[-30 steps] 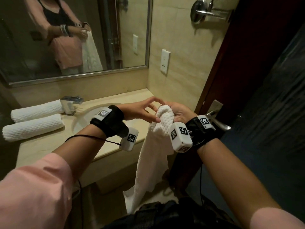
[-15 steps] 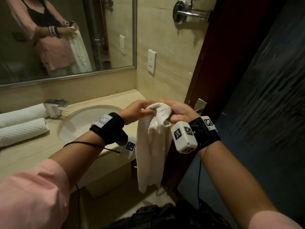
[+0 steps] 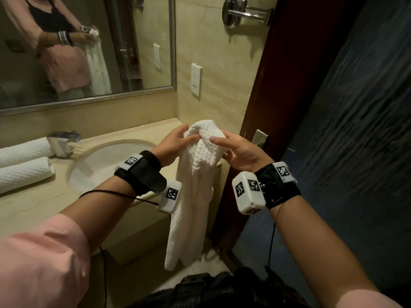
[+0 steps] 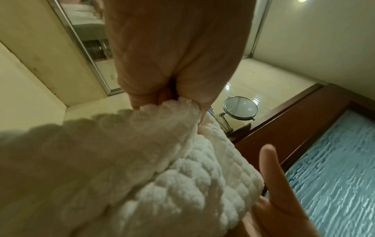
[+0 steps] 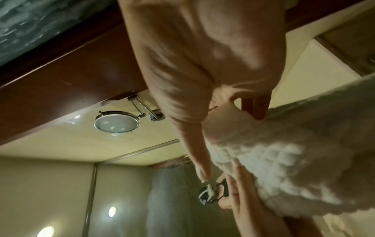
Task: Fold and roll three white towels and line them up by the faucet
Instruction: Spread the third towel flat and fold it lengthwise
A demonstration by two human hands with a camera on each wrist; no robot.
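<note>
A white waffle-weave towel [image 3: 195, 196] hangs bunched in the air beside the counter's right end. My left hand [image 3: 178, 141] pinches its top from the left, seen close in the left wrist view [image 4: 166, 99] with towel [image 4: 142, 168] below it. My right hand [image 3: 233, 147] holds the top from the right, thumb on the cloth; the right wrist view shows the towel [image 5: 284, 160] under that hand [image 5: 202, 112]. Two rolled white towels [image 3: 24, 172] lie side by side left of the faucet [image 3: 63, 141] on the counter.
The oval sink [image 3: 104, 165] sits in the beige counter [image 3: 33, 207] under a wall mirror [image 3: 84, 47]. A dark wooden door [image 3: 278, 85] with a metal handle [image 3: 259, 138] stands just right of my hands. A round shaving mirror bracket [image 3: 244, 12] juts from the wall above.
Both hands have gathered the towel's top and lifted it slightly, so it hangs shorter and more bunched. The view has shifted right, leaving the rolled towels at the left edge.
</note>
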